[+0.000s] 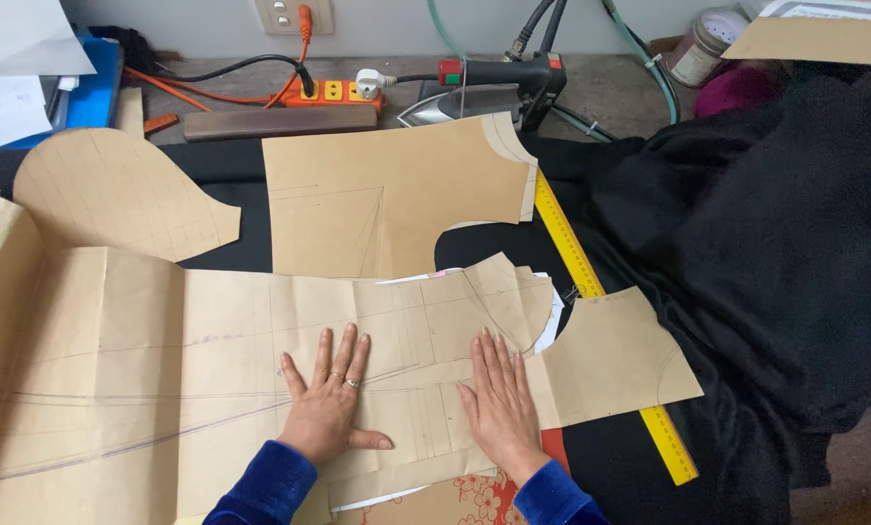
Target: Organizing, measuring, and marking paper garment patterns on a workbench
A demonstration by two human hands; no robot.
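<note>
Left hand (327,394) lies flat, palm down, fingers spread apart, pressing on the long brown paper pattern piece (163,369); nothing gripped. Right hand (499,399) just beside it, also flat and open, fingers close together, resting where the long piece overlaps a smaller curved pattern piece (615,360)

Long pattern piece runs left to right across the table, its long axis crosswise to both forearms; most of its length stretches away to the left, so the left hand is the nearer one to the bulk of it. Its right end, with the curved cut, sits just beyond the right hand's fingertips

Both sleeves deep blue. Rings on the left hand

Around: black fabric (776,243) under the papers and heaped on the right. Yellow ruler (591,282) lies diagonally, passing under the smaller piece. Another pattern piece (387,194) farther back, a rounded one (115,194) at upper left. Iron (494,87) and orange power strip (333,92) along the far edge, well apart from the hands
</note>
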